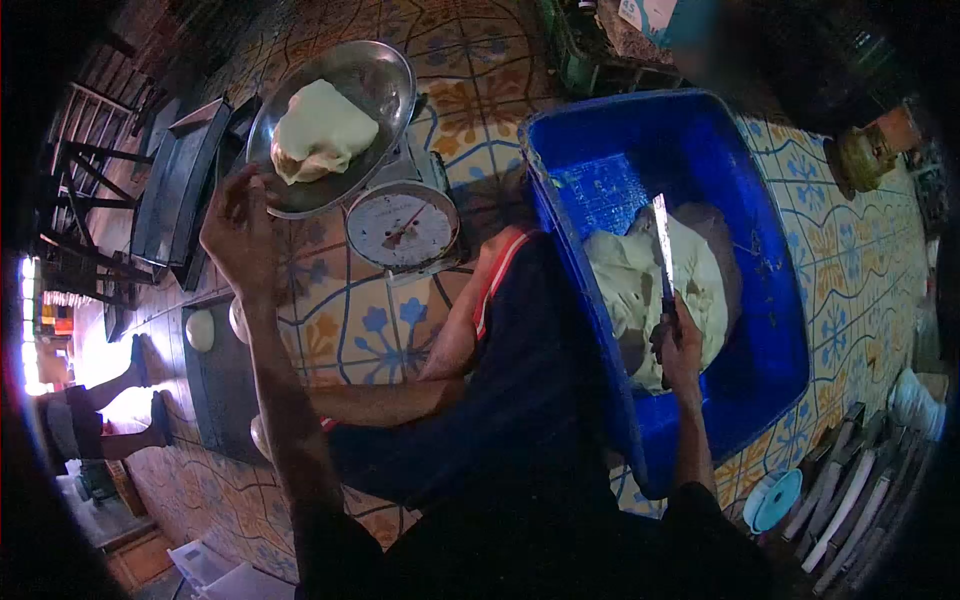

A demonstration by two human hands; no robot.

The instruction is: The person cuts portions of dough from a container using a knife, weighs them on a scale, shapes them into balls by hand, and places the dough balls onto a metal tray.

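My right hand (681, 350) is closed around the dark handle of a knife (664, 245), its long blade pointing away over a large mass of pale dough (708, 285). That dough lies in a deep blue plastic tub (640, 445) on my right. On my left, a metal pan (390, 85) sits tilted on a dial scale (403, 225), with a cut lump of dough (325, 128) in it. My left hand (240, 225) is beside the pan's near-left rim, fingers loosely bent and apart, holding nothing. Whether it touches the rim is unclear.
Several dough balls (200, 330) rest on a dark board (222, 395) at left, partly behind my left arm. A dark metal tray (180, 190) stands beyond. Another person's legs (125, 400) show at far left. A turquoise-lidded container (772, 500) and wood pieces (850, 510) lie at lower right.
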